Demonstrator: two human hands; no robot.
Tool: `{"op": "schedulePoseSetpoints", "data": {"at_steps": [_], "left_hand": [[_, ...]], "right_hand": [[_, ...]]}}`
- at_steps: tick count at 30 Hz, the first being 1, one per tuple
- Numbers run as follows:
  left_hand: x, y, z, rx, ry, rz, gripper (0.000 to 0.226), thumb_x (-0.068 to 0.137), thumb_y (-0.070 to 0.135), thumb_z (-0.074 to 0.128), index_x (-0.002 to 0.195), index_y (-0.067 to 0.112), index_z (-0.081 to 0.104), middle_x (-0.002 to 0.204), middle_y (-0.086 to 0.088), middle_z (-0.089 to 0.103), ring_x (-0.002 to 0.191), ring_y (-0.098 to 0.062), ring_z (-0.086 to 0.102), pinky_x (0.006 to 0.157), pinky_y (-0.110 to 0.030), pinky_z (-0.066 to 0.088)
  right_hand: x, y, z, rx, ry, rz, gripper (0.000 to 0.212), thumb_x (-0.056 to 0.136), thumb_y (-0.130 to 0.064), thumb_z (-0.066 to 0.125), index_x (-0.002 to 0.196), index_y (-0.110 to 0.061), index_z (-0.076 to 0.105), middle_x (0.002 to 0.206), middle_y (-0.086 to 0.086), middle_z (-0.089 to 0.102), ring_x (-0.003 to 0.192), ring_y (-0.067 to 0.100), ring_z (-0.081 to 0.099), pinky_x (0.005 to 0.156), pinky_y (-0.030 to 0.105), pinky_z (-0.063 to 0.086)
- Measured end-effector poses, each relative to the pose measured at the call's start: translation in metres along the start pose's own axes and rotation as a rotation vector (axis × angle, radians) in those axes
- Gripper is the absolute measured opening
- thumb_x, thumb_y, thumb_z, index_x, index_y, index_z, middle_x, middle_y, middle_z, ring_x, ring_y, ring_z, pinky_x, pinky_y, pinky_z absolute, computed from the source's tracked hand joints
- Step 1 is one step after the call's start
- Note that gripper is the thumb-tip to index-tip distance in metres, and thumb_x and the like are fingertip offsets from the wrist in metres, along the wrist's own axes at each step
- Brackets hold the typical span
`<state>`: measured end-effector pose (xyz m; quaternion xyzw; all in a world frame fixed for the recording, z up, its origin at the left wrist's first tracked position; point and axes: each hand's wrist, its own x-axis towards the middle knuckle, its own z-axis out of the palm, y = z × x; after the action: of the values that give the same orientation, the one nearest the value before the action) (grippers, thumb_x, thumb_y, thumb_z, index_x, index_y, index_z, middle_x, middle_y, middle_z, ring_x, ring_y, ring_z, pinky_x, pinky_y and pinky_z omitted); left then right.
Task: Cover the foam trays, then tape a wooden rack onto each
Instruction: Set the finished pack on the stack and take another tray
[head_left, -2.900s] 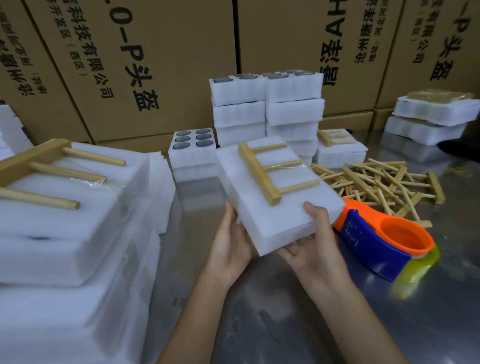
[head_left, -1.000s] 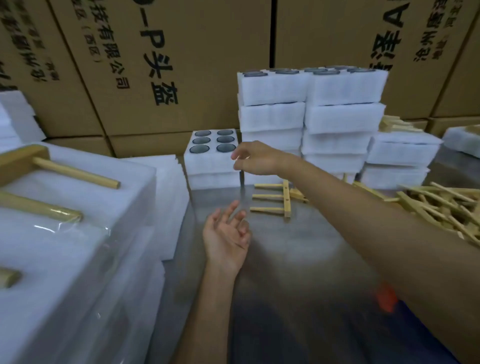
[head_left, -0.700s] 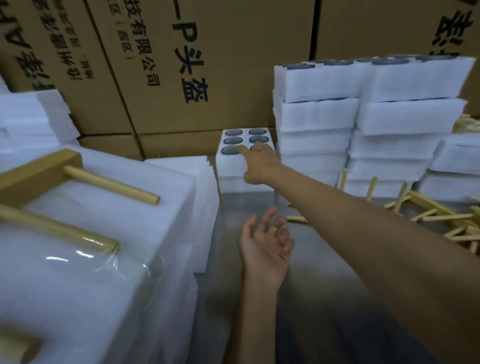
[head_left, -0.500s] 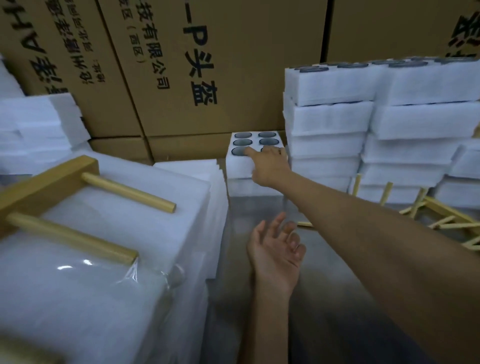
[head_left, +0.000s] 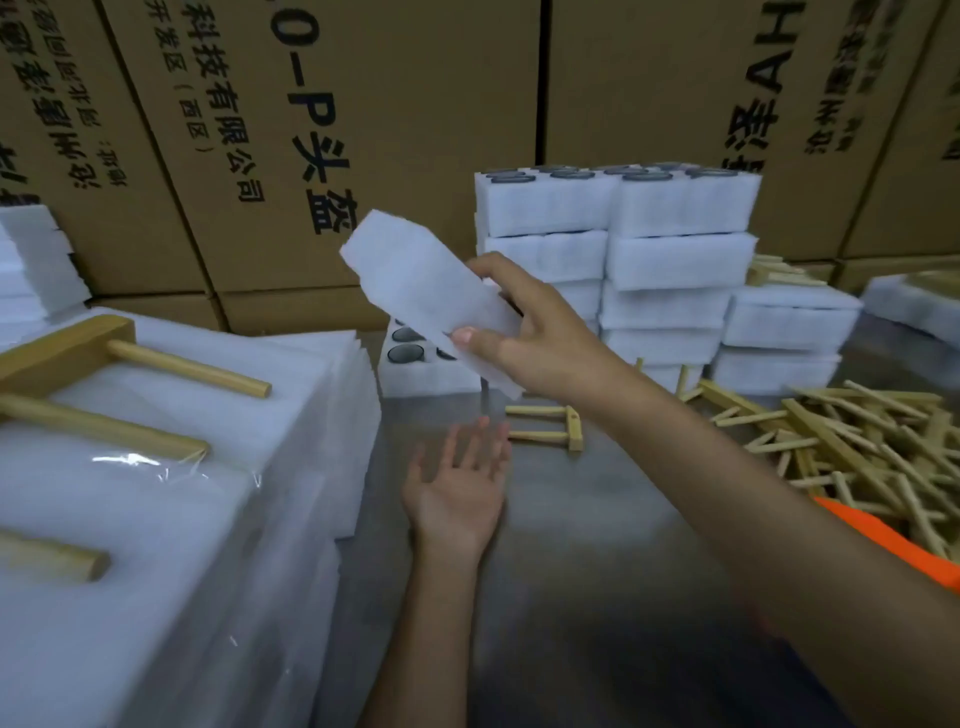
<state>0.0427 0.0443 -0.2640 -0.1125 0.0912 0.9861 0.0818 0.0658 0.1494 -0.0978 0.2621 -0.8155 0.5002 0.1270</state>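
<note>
My right hand (head_left: 530, 332) grips a white foam tray (head_left: 426, 291), lifted and tilted in the air above the metal table (head_left: 597, 571). Beneath it a second foam tray (head_left: 415, 369) with dark round holes still lies on the table. My left hand (head_left: 457, 483) hovers palm up, fingers spread, holding nothing, just below the lifted tray. One wooden rack (head_left: 550, 428) lies flat on the table right of my left hand. A heap of wooden racks (head_left: 852, 441) lies at the right.
Covered trays with taped racks (head_left: 130, 467) are stacked high at the left. Two tall stacks of open foam trays (head_left: 618, 260) stand behind, more covered trays (head_left: 784, 327) to their right. An orange tape dispenser (head_left: 893, 545) peeks out beside my right arm. Cardboard boxes (head_left: 363, 104) wall the back.
My right hand reached to the short pile of holed trays, took the top one and lifted it up tilted. My left hand stayed open below.
</note>
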Motion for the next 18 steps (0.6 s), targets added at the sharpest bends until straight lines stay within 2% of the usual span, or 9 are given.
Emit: {"op": "schedulePoseSetpoints", "data": {"at_steps": [3, 5, 6, 7, 9, 12, 15, 16, 18], "left_hand": [[-0.015, -0.003, 0.000, 0.028, -0.005, 0.017, 0.052, 0.098, 0.044, 0.038, 0.132, 0.007, 0.052, 0.137, -0.026, 0.050, 0.114, -0.041, 0.059, 0.089, -0.050, 0.047], [-0.030, -0.001, 0.000, 0.105, -0.127, -0.031, 0.061, 0.101, 0.037, 0.023, 0.143, -0.004, 0.042, 0.145, -0.038, 0.040, 0.126, -0.046, 0.053, 0.103, -0.048, 0.044], [-0.036, 0.001, -0.003, 0.110, -0.120, -0.026, 0.068, 0.102, 0.040, 0.018, 0.146, -0.008, 0.037, 0.146, -0.042, 0.036, 0.135, -0.051, 0.043, 0.110, -0.052, 0.038], [-0.041, 0.005, -0.003, 0.140, -0.068, 0.018, 0.068, 0.102, 0.044, 0.022, 0.146, -0.004, 0.042, 0.147, -0.037, 0.040, 0.139, -0.049, 0.038, 0.112, -0.054, 0.034], [-0.042, 0.013, -0.009, 0.197, 0.044, 0.118, 0.056, 0.101, 0.046, 0.034, 0.136, 0.008, 0.055, 0.148, -0.018, 0.049, 0.132, -0.038, 0.050, 0.111, -0.049, 0.038], [-0.046, 0.010, -0.010, 0.359, 0.023, 0.181, 0.049, 0.099, 0.041, 0.044, 0.132, 0.008, 0.060, 0.136, -0.014, 0.062, 0.126, -0.032, 0.058, 0.110, -0.045, 0.042], [-0.059, -0.003, -0.002, 0.643, -0.028, 0.099, 0.035, 0.091, 0.039, 0.058, 0.105, 0.013, 0.076, 0.111, -0.015, 0.074, 0.105, -0.034, 0.068, 0.088, -0.040, 0.057], [-0.062, -0.007, -0.002, 0.718, -0.035, 0.078, 0.033, 0.088, 0.038, 0.063, 0.107, 0.014, 0.076, 0.110, -0.016, 0.074, 0.104, -0.034, 0.069, 0.087, -0.042, 0.058], [-0.057, -0.008, -0.002, 0.944, 0.022, 0.227, 0.033, 0.089, 0.027, 0.068, 0.121, 0.019, 0.070, 0.116, -0.009, 0.073, 0.108, -0.026, 0.070, 0.089, -0.038, 0.057]], "right_hand": [[-0.066, -0.006, -0.010, -0.161, -0.014, 0.030, 0.037, 0.087, -0.019, 0.070, 0.119, -0.031, 0.056, 0.120, -0.006, 0.060, 0.113, 0.014, 0.055, 0.096, 0.033, 0.046], [-0.108, -0.006, -0.011, -0.335, 0.005, 0.030, 0.043, 0.083, -0.022, 0.072, 0.121, -0.034, 0.057, 0.119, -0.005, 0.060, 0.115, 0.015, 0.051, 0.099, 0.036, 0.039], [-0.126, -0.004, -0.011, -0.417, -0.021, 0.037, 0.044, 0.082, -0.023, 0.072, 0.121, -0.037, 0.057, 0.114, -0.005, 0.059, 0.112, 0.015, 0.050, 0.098, 0.036, 0.037], [-0.143, -0.001, -0.011, -0.493, -0.064, 0.056, 0.045, 0.082, -0.024, 0.070, 0.121, -0.041, 0.055, 0.108, -0.005, 0.057, 0.110, 0.016, 0.049, 0.096, 0.036, 0.037], [-0.173, 0.007, -0.008, -0.627, -0.158, 0.107, 0.047, 0.085, -0.028, 0.066, 0.125, -0.045, 0.048, 0.105, -0.006, 0.051, 0.109, 0.017, 0.047, 0.095, 0.036, 0.038], [-0.207, 0.016, 0.000, -0.738, -0.265, 0.122, 0.047, 0.086, -0.032, 0.061, 0.127, -0.048, 0.043, 0.103, -0.009, 0.046, 0.107, 0.017, 0.047, 0.088, 0.032, 0.040], [-0.213, 0.012, 0.002, -0.669, -0.354, 0.113, 0.045, 0.086, -0.044, 0.058, 0.129, -0.049, 0.042, 0.102, -0.012, 0.052, 0.102, 0.015, 0.051, 0.076, 0.029, 0.041], [-0.208, 0.008, 0.000, -0.622, -0.374, 0.129, 0.047, 0.085, -0.054, 0.056, 0.130, -0.050, 0.042, 0.100, -0.015, 0.056, 0.099, 0.012, 0.054, 0.074, 0.028, 0.043], [-0.193, 0.001, -0.007, -0.597, -0.378, 0.186, 0.055, 0.080, -0.076, 0.045, 0.130, -0.052, 0.043, 0.081, -0.019, 0.058, 0.088, 0.006, 0.057, 0.069, 0.024, 0.044]]}}
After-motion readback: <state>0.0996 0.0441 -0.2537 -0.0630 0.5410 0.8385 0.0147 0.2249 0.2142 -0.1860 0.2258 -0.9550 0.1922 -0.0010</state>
